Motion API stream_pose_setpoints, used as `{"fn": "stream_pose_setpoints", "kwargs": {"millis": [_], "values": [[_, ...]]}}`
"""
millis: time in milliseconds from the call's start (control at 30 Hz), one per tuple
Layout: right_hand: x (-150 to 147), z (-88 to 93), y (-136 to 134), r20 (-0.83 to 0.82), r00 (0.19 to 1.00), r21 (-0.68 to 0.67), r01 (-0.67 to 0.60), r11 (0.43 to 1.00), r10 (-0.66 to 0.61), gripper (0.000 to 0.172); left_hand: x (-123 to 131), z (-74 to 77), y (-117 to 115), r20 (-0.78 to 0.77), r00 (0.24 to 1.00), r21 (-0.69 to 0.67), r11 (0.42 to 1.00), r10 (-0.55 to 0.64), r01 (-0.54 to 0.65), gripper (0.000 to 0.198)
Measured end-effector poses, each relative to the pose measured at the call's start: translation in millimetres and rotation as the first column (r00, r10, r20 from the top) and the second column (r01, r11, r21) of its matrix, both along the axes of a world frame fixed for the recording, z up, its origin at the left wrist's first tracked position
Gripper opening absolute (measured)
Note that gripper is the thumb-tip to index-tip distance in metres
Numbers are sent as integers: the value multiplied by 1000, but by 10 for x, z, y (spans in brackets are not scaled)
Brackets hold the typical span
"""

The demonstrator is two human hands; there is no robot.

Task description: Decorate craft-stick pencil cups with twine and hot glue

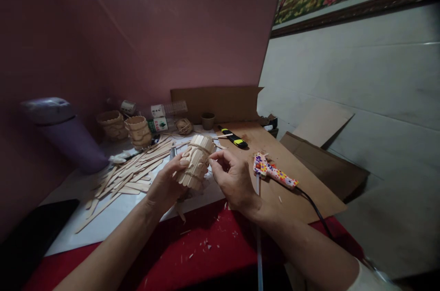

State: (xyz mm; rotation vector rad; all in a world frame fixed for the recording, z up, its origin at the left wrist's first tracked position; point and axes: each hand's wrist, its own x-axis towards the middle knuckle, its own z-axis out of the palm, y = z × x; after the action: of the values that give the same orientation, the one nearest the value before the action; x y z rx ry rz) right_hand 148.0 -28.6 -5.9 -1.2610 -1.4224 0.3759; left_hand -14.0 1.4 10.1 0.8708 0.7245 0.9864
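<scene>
A small cup (196, 162) made of wooden craft sticks, with twine bands around it, lies tilted in my left hand (167, 183). The left fingers wrap its lower left side. My right hand (233, 178) is at the cup's right side, thumb and forefinger pinched close to its wall; whatever is between those fingertips is too small to make out. Left of the cup, loose craft sticks (132, 174) lie in a spread heap. A flower-patterned glue gun (275, 172) rests to the right of my right hand, with a long glue stick (259, 236) reaching down from it.
Two finished-looking stick cups (138, 131) stand at the back left, near plastic bottles (168, 110), a twine ball (184, 126) and a small pot (208, 121). A utility knife (233, 137) lies on the cardboard (299, 199). A purple tumbler (68, 135) leans at left. Scraps dot the red cloth (199, 259).
</scene>
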Motion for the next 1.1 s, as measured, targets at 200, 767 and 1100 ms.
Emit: {"fn": "stream_pose_setpoints", "kwargs": {"millis": [200,767,1100], "values": [[-1,4,0,-7,1000,-1,-3,1000,3,15,2,3,-12,-11,1000,19,1000,-2,2,49],[6,12,1,-28,999,18,-32,999,32,15,28,7,-14,2,1000,63,998,10,-10,46],[4,5,7,3,1000,10,-7,1000,7,13,25,14,-26,-9,1000,60,998,3,-2,44]]}}
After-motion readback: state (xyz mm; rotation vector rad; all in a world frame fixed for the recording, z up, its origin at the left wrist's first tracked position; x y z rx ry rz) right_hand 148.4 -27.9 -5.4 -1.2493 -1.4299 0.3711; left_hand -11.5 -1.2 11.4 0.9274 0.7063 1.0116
